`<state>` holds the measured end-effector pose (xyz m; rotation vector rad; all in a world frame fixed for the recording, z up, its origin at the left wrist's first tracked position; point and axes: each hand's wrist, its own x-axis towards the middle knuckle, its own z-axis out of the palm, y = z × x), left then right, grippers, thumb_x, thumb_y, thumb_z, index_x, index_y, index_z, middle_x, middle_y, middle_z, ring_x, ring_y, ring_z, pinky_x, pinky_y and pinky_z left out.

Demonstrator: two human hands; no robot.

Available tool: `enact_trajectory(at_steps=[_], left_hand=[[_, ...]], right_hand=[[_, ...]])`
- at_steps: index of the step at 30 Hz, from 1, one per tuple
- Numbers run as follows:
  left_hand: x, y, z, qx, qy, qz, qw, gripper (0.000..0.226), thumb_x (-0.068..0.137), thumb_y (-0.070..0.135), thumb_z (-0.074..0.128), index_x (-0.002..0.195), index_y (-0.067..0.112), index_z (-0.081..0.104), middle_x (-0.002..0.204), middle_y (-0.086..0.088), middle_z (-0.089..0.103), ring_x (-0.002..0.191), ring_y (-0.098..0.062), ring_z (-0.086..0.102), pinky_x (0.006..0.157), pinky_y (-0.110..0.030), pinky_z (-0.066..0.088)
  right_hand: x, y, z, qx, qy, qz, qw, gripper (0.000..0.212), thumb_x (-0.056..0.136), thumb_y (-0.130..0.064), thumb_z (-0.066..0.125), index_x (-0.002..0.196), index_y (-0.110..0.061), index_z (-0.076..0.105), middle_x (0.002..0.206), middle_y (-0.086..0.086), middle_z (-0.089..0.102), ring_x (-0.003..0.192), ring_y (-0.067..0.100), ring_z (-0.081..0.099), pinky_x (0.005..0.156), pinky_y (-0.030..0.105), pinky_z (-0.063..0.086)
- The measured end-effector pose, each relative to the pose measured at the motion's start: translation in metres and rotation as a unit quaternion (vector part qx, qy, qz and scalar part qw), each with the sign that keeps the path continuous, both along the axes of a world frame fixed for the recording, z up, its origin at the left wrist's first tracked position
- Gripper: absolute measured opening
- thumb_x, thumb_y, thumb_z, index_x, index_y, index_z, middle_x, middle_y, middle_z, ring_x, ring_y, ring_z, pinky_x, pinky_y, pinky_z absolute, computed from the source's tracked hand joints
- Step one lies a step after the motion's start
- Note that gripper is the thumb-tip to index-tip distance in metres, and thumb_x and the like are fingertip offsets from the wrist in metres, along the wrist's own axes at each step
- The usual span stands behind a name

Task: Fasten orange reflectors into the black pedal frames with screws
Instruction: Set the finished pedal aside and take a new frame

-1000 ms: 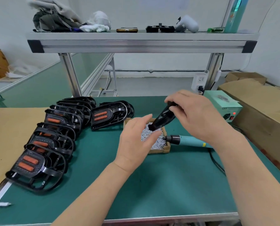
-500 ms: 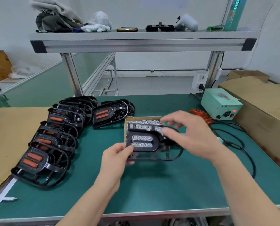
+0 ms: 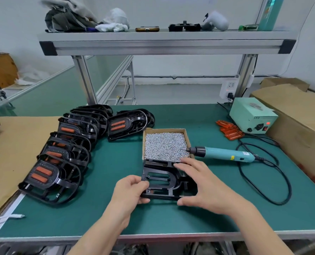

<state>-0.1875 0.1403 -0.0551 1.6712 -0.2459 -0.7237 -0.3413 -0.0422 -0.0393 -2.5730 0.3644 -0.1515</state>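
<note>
Front of the green mat (image 3: 97, 208): black pedal frame (image 3: 160, 179) lies flat and low, right between both hands, its far end touching the near wall of the screw box (image 3: 165, 129). Green shows through its long slots.
Left hand (image 3: 129, 194): it's on the frame's left edge, with fingers curled round the rim and clamped on it, thumb on the upper side. The forearm comes in from the near edge, angled to the right.
Right hand (image 3: 206, 184): it's draped over the frame's right side. The fingers are spread apart and reach to the far end by the box, and the thumb is tucked against the near right corner, so the frame is held across its span. The wrist is low and the palm faces down.
Screws (image 3: 165, 146): a silver heap fills the box, just beyond the fingertips.
Electric screwdriver (image 3: 224, 153): it lies on the mat to the right, with its bit poking over the box's right wall. Its cable (image 3: 274, 181) loops wide across the right side.
Orange reflectors (image 3: 230, 132): a loose cluster sits far right, beside the pale green power unit (image 3: 252, 116), well apart from the hands.
Finished pedals (image 3: 61, 162): an overlapping row curves down the left side, orange inserts showing.
Open room: there's bare mat between the frame and the table's front edge, and more between the frame and the pedal row. The cable loop hems in the right.
</note>
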Motion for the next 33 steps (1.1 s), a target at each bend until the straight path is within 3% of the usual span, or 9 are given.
enact_trajectory(at_steps=[4, 8, 13, 17, 21, 23, 26, 29, 33], left_hand=[[0.000, 0.003, 0.001, 0.087, -0.092, -0.037, 0.991, 0.006, 0.091, 0.018, 0.063, 0.091, 0.011, 0.064, 0.077, -0.004, 0.073, 0.062, -0.017, 0.071, 0.062, -0.036, 0.059], [0.014, 0.009, 0.001, 0.285, -0.374, -0.066, 0.880, 0.034, 0.089, 0.058, 0.054, 0.078, 0.027, 0.060, 0.071, 0.011, 0.065, 0.076, -0.016, 0.063, 0.073, -0.031, 0.052], [0.031, -0.006, -0.003, 0.203, -0.413, -0.061, 0.886, 0.021, 0.088, 0.049, 0.063, 0.090, 0.028, 0.060, 0.073, 0.010, 0.059, 0.076, -0.008, 0.056, 0.071, -0.030, 0.046], [0.037, -0.014, -0.013, 0.203, -0.431, -0.047, 0.878, 0.019, 0.088, 0.048, 0.063, 0.083, 0.031, 0.055, 0.069, 0.011, 0.056, 0.072, -0.005, 0.053, 0.064, -0.029, 0.039], [0.038, -0.013, -0.023, 0.193, -0.444, -0.031, 0.874, 0.019, 0.087, 0.046, 0.063, 0.079, 0.034, 0.052, 0.067, 0.011, 0.055, 0.068, -0.002, 0.052, 0.059, -0.028, 0.038], [0.038, -0.012, -0.025, 0.192, -0.446, -0.031, 0.874, 0.019, 0.087, 0.046, 0.063, 0.078, 0.034, 0.052, 0.066, 0.010, 0.055, 0.068, -0.001, 0.052, 0.058, -0.026, 0.037], [0.039, -0.012, -0.026, 0.187, -0.451, -0.030, 0.872, 0.020, 0.087, 0.045, 0.064, 0.077, 0.033, 0.052, 0.065, 0.009, 0.054, 0.067, -0.002, 0.052, 0.056, -0.025, 0.037], [0.040, -0.014, -0.028, 0.182, -0.453, -0.032, 0.872, 0.020, 0.087, 0.046, 0.064, 0.076, 0.033, 0.052, 0.064, 0.009, 0.054, 0.066, -0.003, 0.053, 0.056, -0.023, 0.036], [0.042, -0.013, -0.030, 0.185, -0.452, -0.032, 0.872, 0.022, 0.087, 0.047, 0.063, 0.075, 0.034, 0.050, 0.063, 0.009, 0.054, 0.066, -0.002, 0.052, 0.055, -0.021, 0.035]], right_hand=[[-0.002, -0.002, -0.007, 0.022, -0.001, 0.000, 1.000, 0.104, 0.070, -0.058, 0.081, 0.156, -0.038, 0.027, 0.159, -0.023, 0.017, 0.145, -0.010, 0.005, 0.117, 0.008, 0.006], [0.002, -0.003, -0.008, 0.020, -0.004, 0.002, 1.000, 0.106, 0.070, -0.059, 0.081, 0.157, -0.037, 0.025, 0.158, -0.022, 0.020, 0.145, -0.009, 0.009, 0.120, 0.014, 0.010], [0.002, -0.001, -0.004, 0.010, 0.005, 0.015, 1.000, 0.099, 0.071, -0.064, 0.077, 0.155, -0.037, 0.032, 0.157, -0.023, 0.021, 0.146, -0.007, 0.008, 0.123, 0.021, 0.012], [0.001, -0.005, 0.013, 0.037, -0.082, -0.032, 0.995, 0.075, 0.074, -0.069, 0.066, 0.140, -0.034, 0.056, 0.142, -0.024, 0.044, 0.138, -0.011, 0.029, 0.117, 0.013, 0.022], [0.010, -0.030, 0.026, 0.041, -0.224, -0.118, 0.967, 0.020, 0.088, -0.029, 0.074, 0.107, -0.023, 0.076, 0.110, -0.015, 0.069, 0.105, -0.005, 0.059, 0.089, 0.009, 0.042], [0.020, -0.052, 0.029, 0.014, -0.241, -0.176, 0.954, 0.013, 0.089, -0.013, 0.073, 0.100, -0.019, 0.077, 0.102, -0.008, 0.071, 0.092, -0.004, 0.060, 0.082, 0.007, 0.040], [0.038, -0.103, 0.029, -0.031, -0.182, -0.267, 0.946, 0.026, 0.093, -0.016, 0.068, 0.119, -0.014, 0.070, 0.119, 0.005, 0.068, 0.110, 0.020, 0.060, 0.096, 0.024, 0.040], [0.056, -0.156, 0.025, -0.050, -0.017, -0.356, 0.933, 0.057, 0.096, -0.028, 0.060, 0.150, -0.016, 0.042, 0.147, 0.017, 0.044, 0.131, 0.040, 0.043, 0.110, 0.045, 0.037], [0.074, -0.195, 0.015, -0.085, 0.122, -0.394, 0.907, 0.067, 0.100, -0.035, 0.051, 0.158, -0.025, 0.018, 0.154, 0.018, 0.030, 0.135, 0.043, 0.036, 0.107, 0.051, 0.038]])
